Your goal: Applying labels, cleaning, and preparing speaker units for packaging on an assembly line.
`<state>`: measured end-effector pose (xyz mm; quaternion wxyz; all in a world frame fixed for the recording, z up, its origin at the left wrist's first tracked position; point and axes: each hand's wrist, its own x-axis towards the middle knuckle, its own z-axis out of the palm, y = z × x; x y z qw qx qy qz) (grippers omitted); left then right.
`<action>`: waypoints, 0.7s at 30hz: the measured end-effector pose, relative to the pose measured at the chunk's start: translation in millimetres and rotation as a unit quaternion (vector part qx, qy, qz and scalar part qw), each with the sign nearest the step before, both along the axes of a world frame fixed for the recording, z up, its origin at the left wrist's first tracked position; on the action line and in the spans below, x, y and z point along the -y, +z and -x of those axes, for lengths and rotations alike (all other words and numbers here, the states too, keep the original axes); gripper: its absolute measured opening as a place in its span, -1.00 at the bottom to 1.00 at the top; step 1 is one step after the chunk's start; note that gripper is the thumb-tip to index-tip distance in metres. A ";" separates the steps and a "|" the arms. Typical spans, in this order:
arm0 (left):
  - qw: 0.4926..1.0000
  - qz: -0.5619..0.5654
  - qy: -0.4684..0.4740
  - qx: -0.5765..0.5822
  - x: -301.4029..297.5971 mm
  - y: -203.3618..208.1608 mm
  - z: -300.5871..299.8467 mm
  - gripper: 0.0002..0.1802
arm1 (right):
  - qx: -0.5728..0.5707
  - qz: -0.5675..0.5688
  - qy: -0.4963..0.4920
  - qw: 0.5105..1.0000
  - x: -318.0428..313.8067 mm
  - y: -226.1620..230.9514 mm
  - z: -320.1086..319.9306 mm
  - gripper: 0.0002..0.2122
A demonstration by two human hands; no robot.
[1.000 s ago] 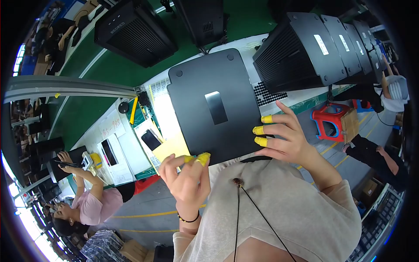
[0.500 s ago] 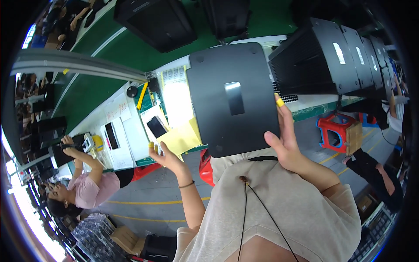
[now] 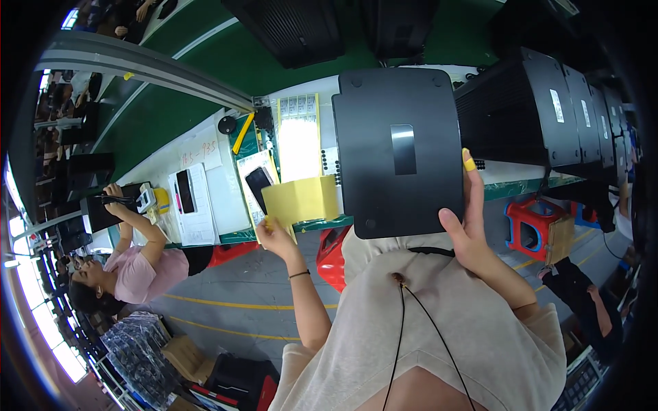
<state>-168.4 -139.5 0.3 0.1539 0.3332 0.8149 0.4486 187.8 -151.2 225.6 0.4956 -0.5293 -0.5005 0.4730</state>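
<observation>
In front of me stands a black box-shaped unit [image 3: 380,195], its flat panel facing up, with round feet near the corners and a glossy rectangle in the middle. My right hand [image 3: 471,229] grips its right edge, fingers along the side and thumb on the panel. A yellow film tape covers one right fingertip. Left of the unit, my left hand [image 3: 275,236] pinches the lower left corner of a yellow sheet [image 3: 301,200], which curls up off the bench edge. Beneath and beside that sheet lie a dark phone [image 3: 259,185] and a sheet of labels [image 3: 299,133].
Several more black units [image 3: 558,116] stand in a row at the right, with white labels. A yellow-handled tool [image 3: 243,133] and a black roll [image 3: 227,125] lie to the left. A co-worker [image 3: 147,274] works at far left. Red stools [image 3: 528,226] stand below the bench.
My left hand has closed from open fingers onto the yellow sheet, and its left side is now raised. The view has shifted, so the bench appears further right; my right hand keeps its grip.
</observation>
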 end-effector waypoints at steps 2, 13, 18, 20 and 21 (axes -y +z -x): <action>0.969 -0.148 -0.107 -0.165 -20.9 82.0 -32.6 -0.86 | 0.010 -0.005 -0.012 1.000 -4.9 5.2 -4.3 -0.26; 0.646 -0.431 -0.363 -0.515 5.6 261.8 -111.7 -0.82 | -0.232 0.152 0.248 0.928 -48.1 87.7 25.1 -0.36; 0.743 -0.289 -0.495 -0.346 8.7 291.8 -125.7 -0.74 | -0.180 0.083 0.139 0.970 -52.0 81.8 12.3 -0.62; 0.767 -0.345 -0.493 -0.222 0.7 296.4 -118.7 -0.52 | -0.165 0.082 0.170 0.968 -53.4 82.1 3.7 -0.68; 0.767 -0.346 -0.492 -0.223 -3.1 300.7 -122.0 -0.52 | -0.150 0.082 0.200 0.965 -55.6 82.7 0.5 -0.73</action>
